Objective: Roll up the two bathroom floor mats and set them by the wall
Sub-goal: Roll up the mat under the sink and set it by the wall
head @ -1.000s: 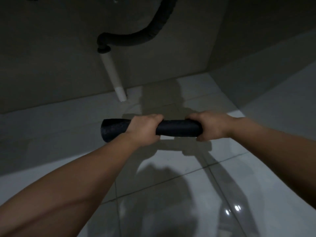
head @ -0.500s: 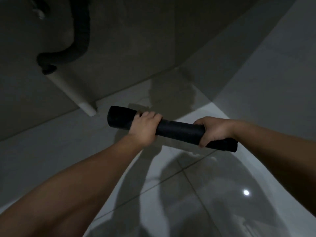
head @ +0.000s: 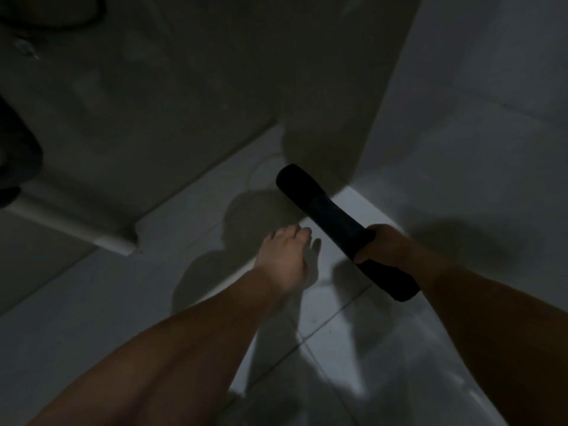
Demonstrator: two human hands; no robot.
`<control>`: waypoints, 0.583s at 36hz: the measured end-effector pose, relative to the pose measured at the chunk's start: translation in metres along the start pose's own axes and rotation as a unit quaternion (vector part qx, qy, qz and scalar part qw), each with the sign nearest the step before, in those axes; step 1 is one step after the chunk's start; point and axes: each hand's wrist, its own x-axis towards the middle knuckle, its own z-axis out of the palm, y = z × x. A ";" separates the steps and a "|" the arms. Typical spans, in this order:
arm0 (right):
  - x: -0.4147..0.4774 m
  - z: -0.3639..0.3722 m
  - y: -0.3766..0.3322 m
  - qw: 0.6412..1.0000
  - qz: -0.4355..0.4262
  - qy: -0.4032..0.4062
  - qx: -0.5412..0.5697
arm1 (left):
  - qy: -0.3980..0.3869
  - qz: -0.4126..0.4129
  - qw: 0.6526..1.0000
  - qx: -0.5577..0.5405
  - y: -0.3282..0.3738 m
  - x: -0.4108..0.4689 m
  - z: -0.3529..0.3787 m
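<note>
I see no container anywhere in this dim, blurred view, only the task's own thing: one rolled mat (head: 335, 216), a dark tube held in the air above the floor tiles (head: 353, 358). It runs on a slant, its far end up toward 11 o'clock, close to the room corner where the two walls meet, and its near end down toward 5 o'clock.

My right hand (head: 385, 245) is wrapped tight around the roll a little below its middle, fingers curled over the top. My left hand (head: 284, 256) is off the mat, just beside it at about 9 o'clock of the grip, with its fingers loosely bent and holding nothing.

The left wall (head: 184, 87) fills the upper part of the view from 9 to 12 o'clock; the right wall (head: 491, 118) rises pale at 1 to 3 o'clock. At 9 o'clock a white pipe (head: 76, 229) slants down to the floor, and a dark shape sits above it at the frame's left edge; I cannot tell what that is. Shadows of both arms lie across the tiles. I can see only this one mat.
</note>
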 end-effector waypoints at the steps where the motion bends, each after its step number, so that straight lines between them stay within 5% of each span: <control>1: 0.004 -0.002 0.001 1.000 -0.001 -0.001 0.011 | -0.008 0.007 1.000 -0.002 0.001 0.007 0.005; 13: 0.091 -0.007 -0.015 0.990 0.006 0.030 0.135 | -0.091 0.008 0.986 -0.140 0.020 0.084 0.044; 21: 0.114 0.000 0.012 0.987 -0.007 0.113 0.117 | -0.156 0.027 0.980 -0.119 0.022 0.113 0.060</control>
